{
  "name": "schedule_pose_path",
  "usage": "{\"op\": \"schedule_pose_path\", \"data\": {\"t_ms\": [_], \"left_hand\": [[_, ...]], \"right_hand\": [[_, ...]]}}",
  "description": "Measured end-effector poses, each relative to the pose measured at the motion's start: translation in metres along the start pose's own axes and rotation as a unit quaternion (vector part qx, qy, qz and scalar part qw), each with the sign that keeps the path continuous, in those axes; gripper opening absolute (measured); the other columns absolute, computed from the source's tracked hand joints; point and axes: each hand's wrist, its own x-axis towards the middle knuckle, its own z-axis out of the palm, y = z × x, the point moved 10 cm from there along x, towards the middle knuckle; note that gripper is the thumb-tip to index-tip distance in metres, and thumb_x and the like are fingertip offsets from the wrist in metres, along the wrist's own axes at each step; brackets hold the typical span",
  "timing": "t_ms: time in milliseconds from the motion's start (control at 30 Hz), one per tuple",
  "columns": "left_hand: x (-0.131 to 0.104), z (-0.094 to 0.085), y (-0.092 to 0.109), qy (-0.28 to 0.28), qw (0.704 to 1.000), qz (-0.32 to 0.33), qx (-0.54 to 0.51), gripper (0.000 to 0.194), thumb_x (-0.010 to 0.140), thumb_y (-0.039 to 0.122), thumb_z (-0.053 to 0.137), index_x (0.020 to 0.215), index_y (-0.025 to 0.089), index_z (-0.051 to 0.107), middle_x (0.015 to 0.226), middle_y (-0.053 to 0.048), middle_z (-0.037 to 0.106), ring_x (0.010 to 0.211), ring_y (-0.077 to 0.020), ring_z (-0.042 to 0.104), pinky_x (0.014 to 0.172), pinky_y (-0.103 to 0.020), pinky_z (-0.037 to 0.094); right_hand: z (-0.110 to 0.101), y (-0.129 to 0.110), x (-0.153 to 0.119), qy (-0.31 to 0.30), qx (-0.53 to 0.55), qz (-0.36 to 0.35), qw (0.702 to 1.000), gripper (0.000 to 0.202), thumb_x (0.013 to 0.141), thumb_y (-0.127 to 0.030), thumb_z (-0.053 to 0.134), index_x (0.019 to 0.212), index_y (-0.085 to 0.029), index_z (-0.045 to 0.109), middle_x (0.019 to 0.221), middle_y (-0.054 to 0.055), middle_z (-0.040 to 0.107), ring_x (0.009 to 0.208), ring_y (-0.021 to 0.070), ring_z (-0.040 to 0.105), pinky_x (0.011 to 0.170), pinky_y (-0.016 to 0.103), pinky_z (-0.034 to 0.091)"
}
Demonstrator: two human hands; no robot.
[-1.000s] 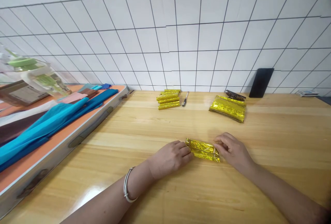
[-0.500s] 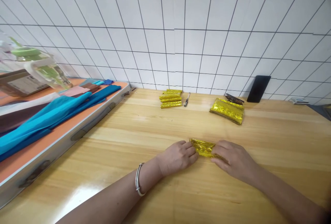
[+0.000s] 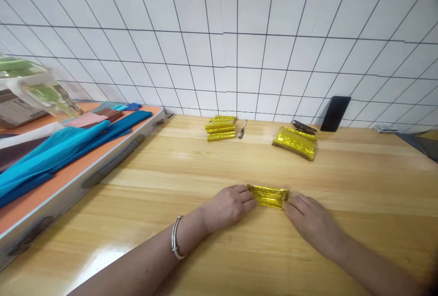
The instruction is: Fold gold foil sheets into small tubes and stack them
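A small sheet of shiny gold foil paper (image 3: 269, 197) lies on the wooden table with creases running along its length. My left hand (image 3: 231, 207), a silver bangle on its wrist, grips the sheet's left end with bent fingers. At the opposite end, the fingers of my right hand (image 3: 310, 218) are pinched on the right edge. Several narrow folded gold foil strips (image 3: 221, 128) lie farther back, near the wall. To their right rests a stack of flat gold foil sheets (image 3: 294, 142).
A pen (image 3: 242, 129) lies beside the folded strips. Behind the stack are a dark stapler-like object (image 3: 304, 127) and a black phone (image 3: 336, 113) leaning on the tiled wall. On the left, an orange-topped raised board (image 3: 137, 125) bears blue cloth (image 3: 68, 150) and a green-lidded bottle (image 3: 37, 86).
My right hand has shifted outward to the sheet's right edge, so more of the creased foil shows. My left hand keeps its hold. The camera view has turned slightly.
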Motion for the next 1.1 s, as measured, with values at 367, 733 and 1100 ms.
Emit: {"op": "schedule_pose_path", "data": {"t_ms": [367,733,1100], "left_hand": [[-0.009,0.011,-0.04,0.053,0.967,-0.178,-0.176,0.016,0.088,0.02,0.049,0.091,0.017,0.064,0.089,-0.007,0.061,0.086,-0.0163,0.055,0.078,-0.028,0.046],[-0.024,0.014,-0.054,0.108,0.926,-0.276,-0.233,0.011,0.085,0.02,0.056,0.082,0.018,0.067,0.081,-0.004,0.06,0.078,-0.0144,0.054,0.073,-0.026,0.045],[-0.027,0.018,-0.052,0.068,0.923,-0.337,-0.174,0.007,0.084,0.024,0.058,0.082,0.021,0.064,0.082,-0.003,0.061,0.082,-0.0174,0.054,0.075,-0.028,0.039]], "right_hand": [[-0.004,0.027,-0.008,0.077,0.144,0.097,0.982,0.017,0.089,-0.021,0.045,0.095,-0.021,0.061,0.09,0.007,0.063,0.085,0.0201,0.056,0.076,0.036,0.047],[0.001,0.047,-0.007,0.069,0.268,0.155,0.948,0.014,0.087,-0.026,0.05,0.088,-0.024,0.064,0.085,0.005,0.062,0.083,0.0201,0.054,0.072,0.036,0.043],[0.003,0.048,-0.005,0.061,0.272,0.175,0.944,0.014,0.086,-0.027,0.051,0.08,-0.023,0.063,0.079,0.003,0.061,0.077,0.0194,0.053,0.069,0.034,0.04]]}}
